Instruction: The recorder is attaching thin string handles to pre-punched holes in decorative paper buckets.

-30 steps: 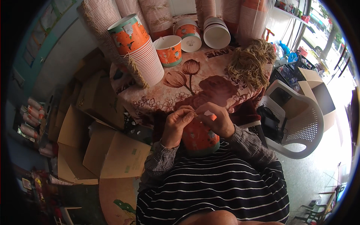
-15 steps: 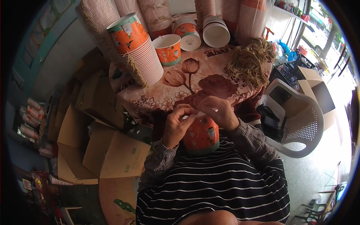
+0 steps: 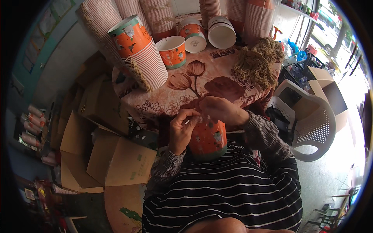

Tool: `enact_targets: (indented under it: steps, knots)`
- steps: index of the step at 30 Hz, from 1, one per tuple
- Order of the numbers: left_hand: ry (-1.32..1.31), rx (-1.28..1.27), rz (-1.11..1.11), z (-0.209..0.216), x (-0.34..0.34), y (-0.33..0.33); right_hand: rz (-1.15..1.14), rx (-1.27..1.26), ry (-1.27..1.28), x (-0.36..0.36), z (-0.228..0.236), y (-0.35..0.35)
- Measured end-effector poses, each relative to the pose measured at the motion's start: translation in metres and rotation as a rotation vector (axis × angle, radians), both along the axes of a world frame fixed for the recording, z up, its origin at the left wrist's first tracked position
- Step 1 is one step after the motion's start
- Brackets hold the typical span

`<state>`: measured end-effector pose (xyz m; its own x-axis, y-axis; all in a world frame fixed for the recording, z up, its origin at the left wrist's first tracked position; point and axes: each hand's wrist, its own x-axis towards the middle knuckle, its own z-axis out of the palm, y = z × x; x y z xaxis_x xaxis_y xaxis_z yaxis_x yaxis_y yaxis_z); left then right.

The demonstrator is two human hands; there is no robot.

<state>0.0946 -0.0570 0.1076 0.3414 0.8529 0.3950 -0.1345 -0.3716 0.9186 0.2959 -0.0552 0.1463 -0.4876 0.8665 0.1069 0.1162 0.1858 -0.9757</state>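
An orange paper bucket (image 3: 208, 141) with small printed figures and a green band at its base rests against the striped cloth over my lap. My left hand (image 3: 182, 130) is at the bucket's upper left, thumb and forefinger pinched together on a tiny pale bit that I cannot make out. Over the bucket's top hovers my right hand (image 3: 224, 110), fingers curled in and slightly blurred; what they hold, if anything, is hidden. Both hands cover most of the bucket's rim. A heap of tan cords (image 3: 259, 62) lies at the table's right.
On the flowered tablecloth (image 3: 155, 101) stand a leaning stack of nested buckets (image 3: 147, 68), a single upright bucket (image 3: 171, 54) and two lying on their sides, with wrapped stacks behind. Open cardboard boxes (image 3: 128, 165) sit at left, a white plastic chair (image 3: 316, 132) at right.
My right hand has swung a little left and up, its fingers curling inward over the bucket. The left hand stays pinched, shifted slightly left. The whole view has shifted slightly.
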Motion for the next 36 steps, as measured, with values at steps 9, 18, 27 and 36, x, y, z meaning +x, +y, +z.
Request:
enact_targets:
  steps: [9, 18, 27, 36]
  knots:
    - [0.094, 0.003, 0.064, 0.002, 0.0, -0.004, -0.122, 0.016, 0.035, 0.0, -0.002, -0.01]
    - [0.177, 0.059, 0.128, -0.009, 0.001, -0.002, -0.149, 0.008, 0.036, 0.005, 0.001, -0.016]
    - [0.259, 0.111, 0.132, -0.007, 0.001, -0.001, -0.178, 0.053, 0.071, 0.008, -0.01, -0.013]
    - [0.285, 0.215, 0.085, -0.006, -0.001, -0.001, -0.401, 0.118, 0.014, -0.001, -0.023, -0.011]
